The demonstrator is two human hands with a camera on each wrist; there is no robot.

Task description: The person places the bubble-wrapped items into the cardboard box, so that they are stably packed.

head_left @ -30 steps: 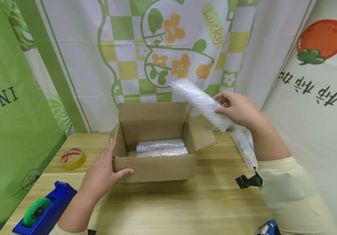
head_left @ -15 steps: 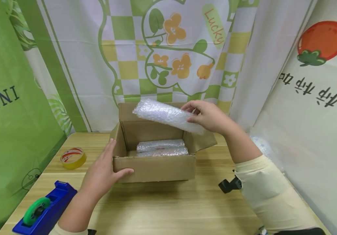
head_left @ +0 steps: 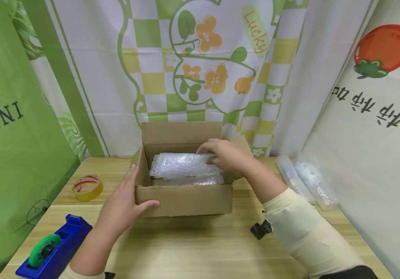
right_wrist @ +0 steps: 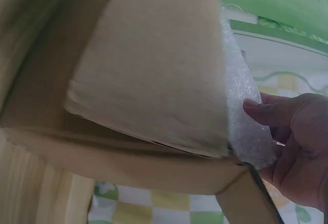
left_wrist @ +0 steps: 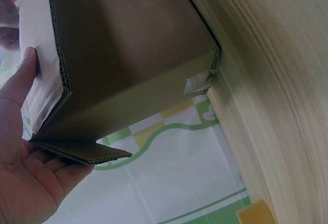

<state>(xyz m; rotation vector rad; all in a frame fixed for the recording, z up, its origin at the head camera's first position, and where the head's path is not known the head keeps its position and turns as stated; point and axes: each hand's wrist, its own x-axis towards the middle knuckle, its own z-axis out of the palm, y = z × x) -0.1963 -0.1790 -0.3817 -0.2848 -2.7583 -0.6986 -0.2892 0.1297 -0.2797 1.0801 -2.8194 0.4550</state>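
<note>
An open cardboard box [head_left: 186, 201] stands on the table. My left hand [head_left: 121, 205] holds its near left corner, thumb on the front and fingers on the left side; the left wrist view shows the fingers against a side flap [left_wrist: 84, 152]. Inside the box opening, my right hand [head_left: 226, 155] pinches the right end of a bubble-wrapped roll [head_left: 177, 164], as the right wrist view shows with the thumb on the bubble wrap [right_wrist: 243, 96]. Beneath it another wrapped roll [head_left: 200, 180] lies on the box floor, partly hidden. What is inside the wrap is unclear.
Two more wrapped rolls, one of them a patterned roll [head_left: 315, 184], lie at the table's right edge. A yellow tape roll [head_left: 87, 188] sits left of the box. Nearer, a blue tape dispenser [head_left: 58, 248] with a green wheel lies beside the left forearm.
My right hand has brought the wrapped roll left and down, from the air right of the box to inside its opening. The left hand has stayed on the corner.
</note>
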